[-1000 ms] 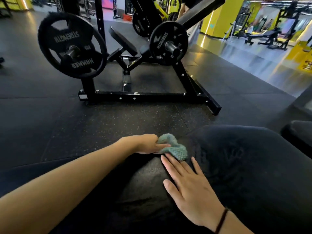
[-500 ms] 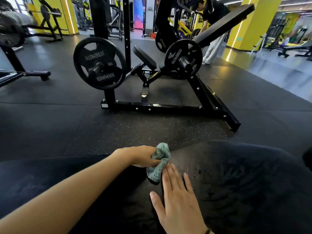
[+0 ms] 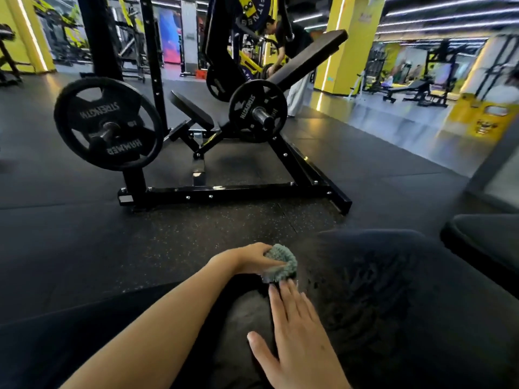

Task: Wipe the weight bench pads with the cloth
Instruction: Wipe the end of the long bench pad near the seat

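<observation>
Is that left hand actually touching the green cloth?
Touching. The head view shows the left hand with its fingers curled round the cloth, gripping it against the bench pad.

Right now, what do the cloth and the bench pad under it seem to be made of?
The cloth looks like microfibre or terry: teal, with a nubby looped pile. The bench pad looks like vinyl or faux leather: black, smooth, faintly shiny, with wet-looking streaks. Real leather cannot be ruled out.

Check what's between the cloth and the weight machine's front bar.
Only speckled rubber floor lies between the cloth, gripped by the left hand at the edge of the bench pad, and the front bar; head view.
</observation>
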Demonstrator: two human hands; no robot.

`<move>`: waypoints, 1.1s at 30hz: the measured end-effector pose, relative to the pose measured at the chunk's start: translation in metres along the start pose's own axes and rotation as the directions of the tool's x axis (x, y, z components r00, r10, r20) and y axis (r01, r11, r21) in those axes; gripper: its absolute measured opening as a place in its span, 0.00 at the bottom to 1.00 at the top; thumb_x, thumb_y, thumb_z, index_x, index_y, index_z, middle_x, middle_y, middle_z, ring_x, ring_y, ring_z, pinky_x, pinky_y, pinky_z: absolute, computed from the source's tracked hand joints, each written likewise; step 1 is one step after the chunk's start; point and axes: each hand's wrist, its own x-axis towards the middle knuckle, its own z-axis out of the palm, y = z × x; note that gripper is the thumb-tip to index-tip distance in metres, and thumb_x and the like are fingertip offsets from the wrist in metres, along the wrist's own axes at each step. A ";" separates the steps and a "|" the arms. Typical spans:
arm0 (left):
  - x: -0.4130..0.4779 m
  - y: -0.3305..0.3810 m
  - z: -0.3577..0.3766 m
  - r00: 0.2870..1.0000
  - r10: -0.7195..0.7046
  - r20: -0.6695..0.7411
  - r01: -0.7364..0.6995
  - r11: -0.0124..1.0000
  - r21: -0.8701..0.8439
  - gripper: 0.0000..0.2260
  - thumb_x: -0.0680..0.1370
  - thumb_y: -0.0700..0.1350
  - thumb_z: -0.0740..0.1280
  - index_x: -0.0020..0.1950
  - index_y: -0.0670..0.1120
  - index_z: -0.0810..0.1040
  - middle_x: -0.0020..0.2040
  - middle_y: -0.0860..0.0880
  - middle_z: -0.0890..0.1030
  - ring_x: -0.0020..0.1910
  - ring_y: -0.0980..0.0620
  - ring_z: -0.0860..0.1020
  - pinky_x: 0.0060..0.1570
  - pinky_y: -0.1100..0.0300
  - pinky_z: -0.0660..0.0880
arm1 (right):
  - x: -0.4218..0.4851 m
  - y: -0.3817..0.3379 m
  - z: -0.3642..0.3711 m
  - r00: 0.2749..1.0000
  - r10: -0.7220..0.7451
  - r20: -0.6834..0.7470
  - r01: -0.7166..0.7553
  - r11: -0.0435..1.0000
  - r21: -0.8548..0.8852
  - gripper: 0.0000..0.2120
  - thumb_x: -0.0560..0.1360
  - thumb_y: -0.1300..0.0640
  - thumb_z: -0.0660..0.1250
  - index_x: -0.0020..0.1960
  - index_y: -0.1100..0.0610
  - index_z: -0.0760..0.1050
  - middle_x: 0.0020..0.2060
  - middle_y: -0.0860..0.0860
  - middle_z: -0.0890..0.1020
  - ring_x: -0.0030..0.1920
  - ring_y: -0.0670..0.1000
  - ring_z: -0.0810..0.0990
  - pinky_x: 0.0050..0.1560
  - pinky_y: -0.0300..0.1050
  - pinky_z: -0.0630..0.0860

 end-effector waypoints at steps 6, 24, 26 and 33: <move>0.042 0.025 0.016 0.997 0.032 -0.066 -0.029 0.999 0.046 0.25 0.77 0.59 0.62 0.58 0.38 0.77 0.54 0.41 0.80 0.55 0.43 0.77 0.50 0.58 0.70 | 0.000 0.000 -0.009 0.996 -0.071 0.045 0.071 0.997 0.011 0.35 0.74 0.35 0.51 0.74 0.55 0.63 0.74 0.48 0.61 0.73 0.47 0.61 0.68 0.44 0.52; 0.006 0.001 -0.002 0.998 0.028 0.053 -0.048 0.908 0.416 0.22 0.82 0.55 0.51 0.39 0.41 0.72 0.39 0.44 0.75 0.37 0.48 0.74 0.33 0.59 0.64 | 0.016 0.006 0.004 0.995 -0.061 0.077 0.055 0.995 0.082 0.32 0.75 0.34 0.46 0.66 0.52 0.73 0.66 0.46 0.75 0.67 0.45 0.72 0.61 0.45 0.60; 0.032 0.021 0.008 0.999 0.044 0.018 -0.048 0.912 0.408 0.24 0.82 0.55 0.51 0.42 0.37 0.73 0.47 0.37 0.78 0.46 0.40 0.76 0.38 0.57 0.63 | 0.021 0.006 0.010 0.994 -0.081 0.067 0.073 0.991 0.112 0.36 0.67 0.30 0.53 0.65 0.52 0.70 0.64 0.46 0.76 0.66 0.44 0.69 0.65 0.44 0.56; 0.084 0.050 0.027 0.994 -0.008 -0.106 0.039 0.957 0.287 0.26 0.82 0.57 0.50 0.44 0.36 0.72 0.53 0.34 0.77 0.53 0.39 0.75 0.44 0.57 0.64 | 0.036 0.098 -0.011 0.954 -0.297 -0.030 0.298 0.954 0.039 0.23 0.75 0.39 0.50 0.66 0.44 0.67 0.65 0.40 0.75 0.64 0.42 0.74 0.59 0.43 0.63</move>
